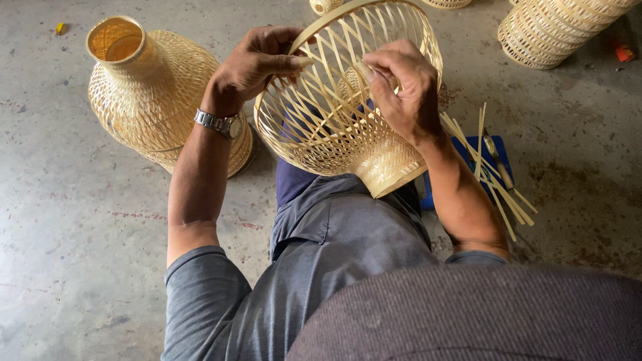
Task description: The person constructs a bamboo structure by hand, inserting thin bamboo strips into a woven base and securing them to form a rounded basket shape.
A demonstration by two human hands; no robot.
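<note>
A pale woven bamboo basket frame point(334, 113), open-lattice and bell-shaped, rests on my lap with its wide rim tilted away from me. My left hand point(257, 60), with a metal wristwatch below it, grips the rim at its upper left, thumb pressed along the hoop. My right hand point(401, 87) is closed on the lattice strips on the right side of the frame, fingers curled over them. The narrow tightly woven neck point(388, 167) points toward my body.
A finished bamboo frame point(150, 87) stands on the concrete floor to the left. More woven frames point(555, 27) lie at the top right. Loose bamboo strips point(495, 174) and a knife rest on a blue board point(468, 150) by my right forearm.
</note>
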